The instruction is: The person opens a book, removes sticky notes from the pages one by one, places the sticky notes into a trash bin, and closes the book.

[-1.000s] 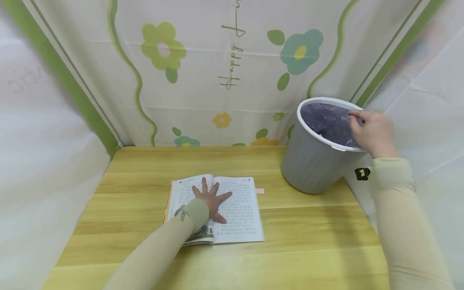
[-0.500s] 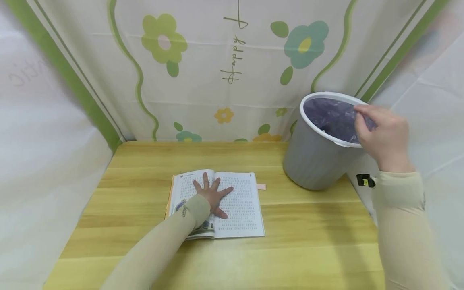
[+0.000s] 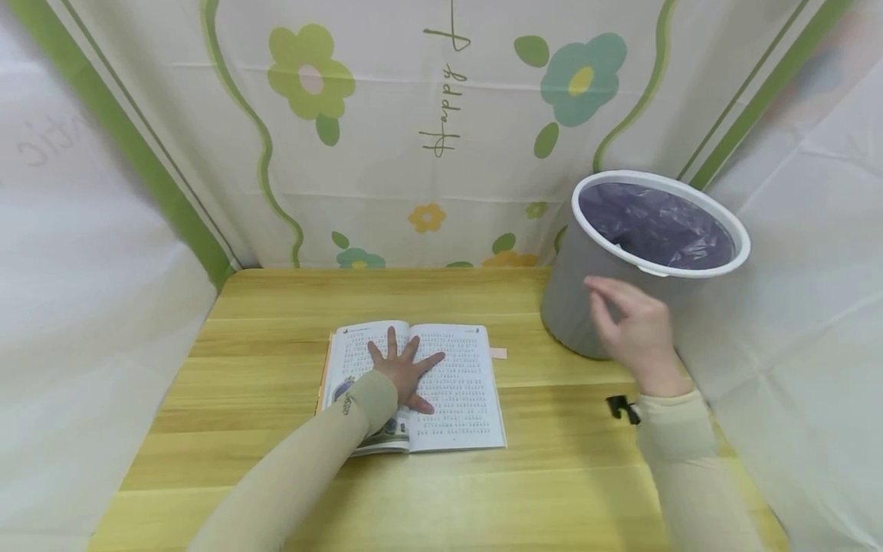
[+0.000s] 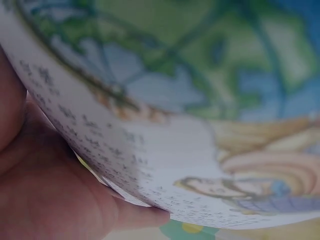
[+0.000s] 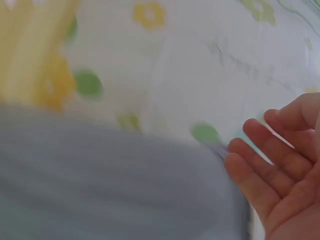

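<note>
An open book point(image 3: 457, 422) lies on the wooden table, pages of small printed text facing up. My left hand point(image 3: 407, 379) rests on it across the fold, fingers spread wide. In the left wrist view, that hand point(image 4: 60, 185) is beside a curved page point(image 4: 165, 165) with a globe-like drawing. My right hand point(image 3: 638, 330) is in the air in front of a grey trash bin point(image 3: 569, 307), fingers loosely bent and thumb apart. Nothing shows between its fingers in the right wrist view, where the hand point(image 5: 280, 170) is beside the blurred bin wall point(image 5: 110, 185).
The bin stands at the table's back right corner, with a white rim point(image 3: 741, 245) and a purple liner bag point(image 3: 662, 222) inside. A pink tab point(image 3: 498, 353) sticks out of the book's right side. Flowered curtain cloth point(image 3: 386, 169) closes off the back and sides.
My right hand has come away from over the bin's mouth, moving left and down toward me, uncovering the rim and liner. The left hand stays spread on the book.
</note>
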Tool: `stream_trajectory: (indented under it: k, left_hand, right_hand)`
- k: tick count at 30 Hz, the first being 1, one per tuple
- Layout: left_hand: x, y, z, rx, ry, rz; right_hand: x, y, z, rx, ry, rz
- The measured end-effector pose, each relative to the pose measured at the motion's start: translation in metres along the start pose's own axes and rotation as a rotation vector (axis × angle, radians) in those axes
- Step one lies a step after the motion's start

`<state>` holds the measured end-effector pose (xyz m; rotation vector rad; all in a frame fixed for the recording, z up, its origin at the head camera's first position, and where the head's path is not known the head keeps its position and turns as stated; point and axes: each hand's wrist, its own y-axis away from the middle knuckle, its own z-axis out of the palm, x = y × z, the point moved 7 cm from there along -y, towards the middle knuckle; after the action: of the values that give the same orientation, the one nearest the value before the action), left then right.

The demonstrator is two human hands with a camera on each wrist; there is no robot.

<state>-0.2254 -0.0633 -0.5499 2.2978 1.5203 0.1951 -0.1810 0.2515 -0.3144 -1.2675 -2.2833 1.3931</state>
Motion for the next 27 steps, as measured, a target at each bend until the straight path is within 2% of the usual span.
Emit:
stream_trajectory:
  k: [5, 11, 14, 16, 23, 27]
  left_hand:
    - [-0.002, 0.0, 0.001, 0.01, 0.008, -0.001]
    - [-0.003, 0.0, 0.001, 0.015, 0.042, 0.009]
    - [-0.003, 0.001, 0.0, 0.018, 0.061, 0.015]
    - [-0.003, 0.002, -0.002, 0.016, 0.068, 0.02]
    - [-0.003, 0.01, -0.012, 0.037, 0.109, 0.044]
    - [-0.004, 0.011, -0.011, 0.036, 0.132, 0.049]
  right_hand:
    - [0.005, 0.039, 0.055, -0.15, -0.162, 0.16]
    - [0.009, 0.09, 0.12, -0.477, -0.27, 0.507]
    - [0.011, 0.109, 0.143, -0.589, -0.293, 0.634]
    - [0.012, 0.117, 0.152, -0.613, -0.287, 0.677]
    - [0.017, 0.139, 0.17, -0.613, -0.306, 0.831]
    - [0.016, 0.15, 0.178, -0.626, -0.336, 0.894]
